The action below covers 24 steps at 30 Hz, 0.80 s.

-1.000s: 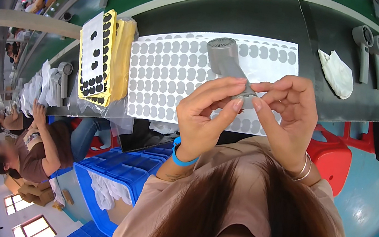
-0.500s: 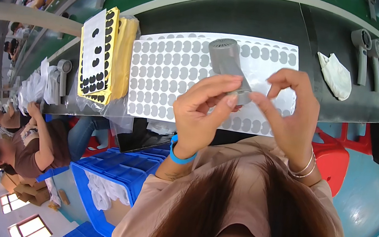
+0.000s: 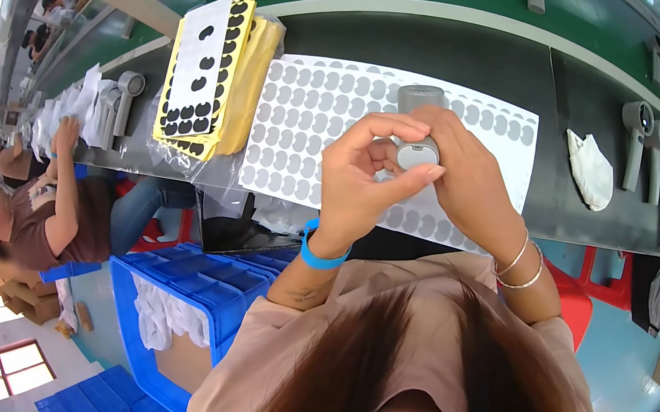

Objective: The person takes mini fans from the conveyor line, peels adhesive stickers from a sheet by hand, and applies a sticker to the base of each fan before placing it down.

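A grey handheld fan (image 3: 422, 97) is held between my two hands above the sheet of grey stickers (image 3: 299, 102). Its handle end faces me and carries a light grey rounded patch (image 3: 416, 158). My left hand (image 3: 359, 178) grips the handle from the left, thumb beneath the end and fingers over the top. Over the fan's body from the right lies my right hand (image 3: 473, 173), its fingers curled round it and partly hidden. Most of the fan's middle is covered by my hands.
Yellow-backed sticker sheets (image 3: 229, 104) with black shapes are stacked left of the white sheets. A white cloth (image 3: 588, 171) lies to the right, before a row of grey handheld fans (image 3: 635, 146). Blue crates (image 3: 188, 287) stand below left. A co-worker (image 3: 45, 204) sits further left.
My right hand has moved from beside the handle end onto the fan's body. The fan has tipped so its handle end faces me. The whole view has shifted somewhat.
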Tool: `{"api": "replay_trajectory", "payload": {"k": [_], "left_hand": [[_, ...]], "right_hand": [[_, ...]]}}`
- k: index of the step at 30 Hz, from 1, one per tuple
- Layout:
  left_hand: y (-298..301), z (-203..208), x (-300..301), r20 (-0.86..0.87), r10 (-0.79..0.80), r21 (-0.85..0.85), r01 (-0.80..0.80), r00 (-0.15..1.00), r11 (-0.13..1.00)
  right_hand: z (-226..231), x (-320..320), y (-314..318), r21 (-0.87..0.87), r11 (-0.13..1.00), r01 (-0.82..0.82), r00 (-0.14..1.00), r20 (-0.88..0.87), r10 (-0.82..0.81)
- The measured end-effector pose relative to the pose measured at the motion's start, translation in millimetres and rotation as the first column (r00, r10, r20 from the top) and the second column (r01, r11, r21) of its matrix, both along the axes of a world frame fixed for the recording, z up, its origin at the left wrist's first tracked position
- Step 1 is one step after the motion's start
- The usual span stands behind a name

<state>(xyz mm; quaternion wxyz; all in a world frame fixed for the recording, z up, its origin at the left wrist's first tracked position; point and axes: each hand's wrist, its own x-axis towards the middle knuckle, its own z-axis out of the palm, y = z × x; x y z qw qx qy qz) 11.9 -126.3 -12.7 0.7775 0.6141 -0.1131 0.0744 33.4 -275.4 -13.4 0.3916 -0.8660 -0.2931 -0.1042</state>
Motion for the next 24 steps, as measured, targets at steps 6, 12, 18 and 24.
{"api": "replay_trajectory", "payload": {"k": [6,12,18,24], "left_hand": [[-3.3,2.6,5.2,-0.056,0.077,0.078,-0.073,0.995,0.994],[-2.0,3.3,1.7,-0.014,0.013,-0.03,-0.013,1.0,0.999],[8.7,-6.4,15.3,0.038,0.093,-0.052,-0.091,0.995,0.995],[23.3,-25.0,18.3,-0.012,0.068,0.201,-0.064,0.998,0.977]], "right_hand": [[6.6,-1.6,-0.1,0.061,0.998,-0.025,0.994,-0.104,0.031],[14.8,17.5,-17.1,-0.006,0.987,-0.158,0.98,-0.125,0.155],[35.3,117.4,-74.3,-0.083,0.991,0.109,0.947,0.312,-0.077],[-18.1,277.5,-192.7,-0.398,0.809,0.433,0.872,0.413,-0.263]]}}
